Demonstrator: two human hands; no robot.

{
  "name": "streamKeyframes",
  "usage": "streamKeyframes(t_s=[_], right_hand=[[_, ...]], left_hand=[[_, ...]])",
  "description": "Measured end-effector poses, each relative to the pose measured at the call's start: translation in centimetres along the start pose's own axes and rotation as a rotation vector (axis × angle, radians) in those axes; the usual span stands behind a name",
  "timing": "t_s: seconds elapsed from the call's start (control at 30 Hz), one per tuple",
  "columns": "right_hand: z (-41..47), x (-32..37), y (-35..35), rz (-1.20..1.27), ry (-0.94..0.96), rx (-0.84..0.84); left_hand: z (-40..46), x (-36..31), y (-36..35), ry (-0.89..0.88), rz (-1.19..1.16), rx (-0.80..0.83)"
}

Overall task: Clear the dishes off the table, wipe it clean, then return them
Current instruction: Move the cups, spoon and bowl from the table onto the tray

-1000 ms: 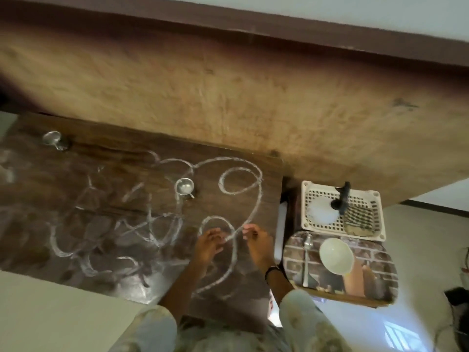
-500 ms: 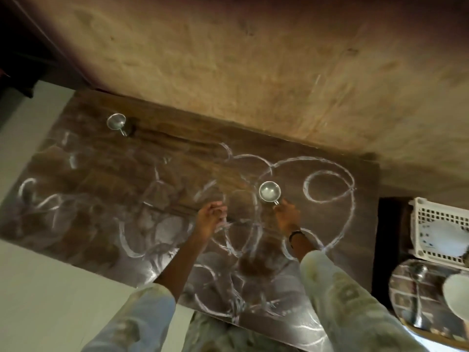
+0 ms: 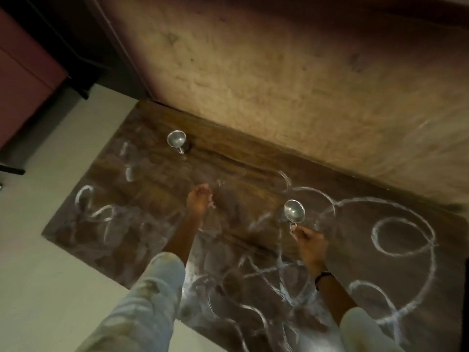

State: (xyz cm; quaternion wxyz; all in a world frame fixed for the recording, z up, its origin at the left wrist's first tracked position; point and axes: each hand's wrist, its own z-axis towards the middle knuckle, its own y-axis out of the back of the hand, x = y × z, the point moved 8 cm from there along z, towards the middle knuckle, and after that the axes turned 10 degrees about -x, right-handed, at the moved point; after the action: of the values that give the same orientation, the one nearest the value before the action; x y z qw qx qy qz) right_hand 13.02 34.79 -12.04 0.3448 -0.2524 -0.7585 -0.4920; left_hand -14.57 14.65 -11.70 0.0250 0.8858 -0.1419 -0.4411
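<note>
A dark wooden table is covered in white chalky swirls. A small steel cup stands near its middle, and my right hand pinches its handle from the near side. A second steel cup stands at the far left of the table, untouched. My left hand hovers over the table between the two cups, its fingers loosely curled and holding nothing.
A rough tan wall runs along the table's far edge. Pale floor lies to the left of the table, with dark furniture at the upper left.
The view has swung left, so the rack and tray at the right are out of sight. My right hand has reached the middle cup's handle, and my left hand has moved toward the far cup.
</note>
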Motion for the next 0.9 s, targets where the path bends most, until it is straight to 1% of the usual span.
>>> streamKeyframes(t_s=[0.03, 0.13, 0.23, 0.33, 0.43, 0.5, 0.57, 0.73, 0.83, 0.9], right_hand=[[0.1, 1.2, -1.2, 0.012, 0.023, 0.031], [0.7, 4.7, -5.1, 0.057, 0.089, 0.102], [0.9, 6.7, -8.1, 0.155, 0.126, 0.138], [0.9, 7.3, -10.0, 0.228, 0.106, 0.159], [0.8, 7.4, -10.8, 0.24, 0.129, 0.17], [0.7, 7.3, -10.8, 0.24, 0.144, 0.165], [0.8, 7.0, -10.8, 0.236, 0.144, 0.162], [0.5, 6.9, -10.3, 0.207, 0.158, 0.155], [0.3, 7.0, -9.8, 0.177, 0.166, 0.153], [0.0, 7.3, -9.3, 0.177, 0.166, 0.152]], left_hand=[[1.2, -1.3, 0.4, -0.047, 0.032, -0.016], [5.4, -4.6, 1.7, -0.162, -0.01, -0.057], [8.8, -6.4, 1.9, -0.227, 0.027, -0.059], [12.0, -5.4, 2.0, -0.185, 0.071, -0.095], [14.1, -4.6, 1.5, -0.136, 0.117, -0.092], [14.9, -4.8, 1.5, -0.139, 0.131, -0.113], [15.5, -5.3, 1.6, -0.179, 0.14, -0.153], [14.6, -5.6, 1.1, -0.172, 0.038, -0.132], [12.4, -5.1, 1.7, -0.188, -0.065, -0.206], [10.4, -3.8, 1.8, -0.132, -0.163, -0.289]])
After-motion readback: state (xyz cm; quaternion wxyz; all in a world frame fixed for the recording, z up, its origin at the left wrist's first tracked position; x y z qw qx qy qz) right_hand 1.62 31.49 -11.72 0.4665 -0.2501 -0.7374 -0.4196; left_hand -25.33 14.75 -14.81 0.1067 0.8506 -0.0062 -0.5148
